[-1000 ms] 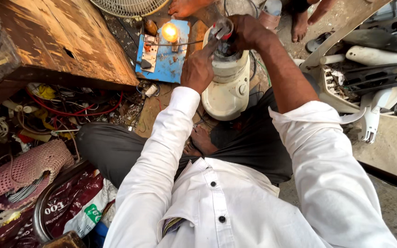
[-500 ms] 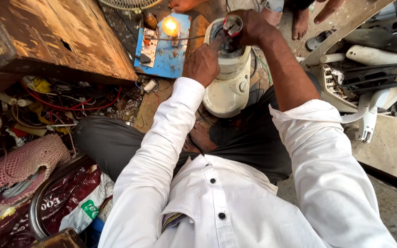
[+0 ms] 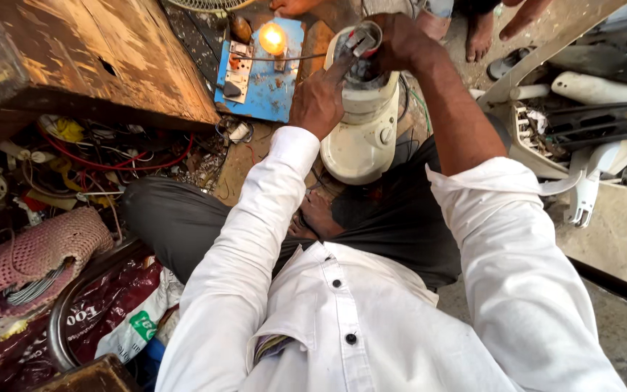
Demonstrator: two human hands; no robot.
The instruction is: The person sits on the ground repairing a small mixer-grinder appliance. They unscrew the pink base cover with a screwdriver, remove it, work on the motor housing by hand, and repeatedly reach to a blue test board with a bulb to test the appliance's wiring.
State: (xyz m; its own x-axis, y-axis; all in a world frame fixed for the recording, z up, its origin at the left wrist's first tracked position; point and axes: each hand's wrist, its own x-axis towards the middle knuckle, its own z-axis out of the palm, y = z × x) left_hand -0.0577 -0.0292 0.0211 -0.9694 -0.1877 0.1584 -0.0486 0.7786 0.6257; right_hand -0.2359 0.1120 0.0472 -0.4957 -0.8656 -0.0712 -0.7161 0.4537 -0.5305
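Our right hand has its fingers curled tight over the top of the white appliance body, closed around the small metal and red parts sticking out of its upper end. Our left hand presses against the left side of that same body, fingers partly bent and the forefinger stretched up toward the top rim; whether it grips or only steadies we cannot tell. The appliance stands tilted between both hands, its rounded base resting down on our lap, with a small knob on its side just below the right hand.

Just left of the left hand lies a blue board with a white switch and socket, and a lit bulb glows at its far end. A thin wire runs from the board toward the appliance top. Further left sits a worn wooden table, with a tangle of red and yellow wires beneath its edge. Beyond the right hand are another person's bare feet. To the right lie white plastic fan parts
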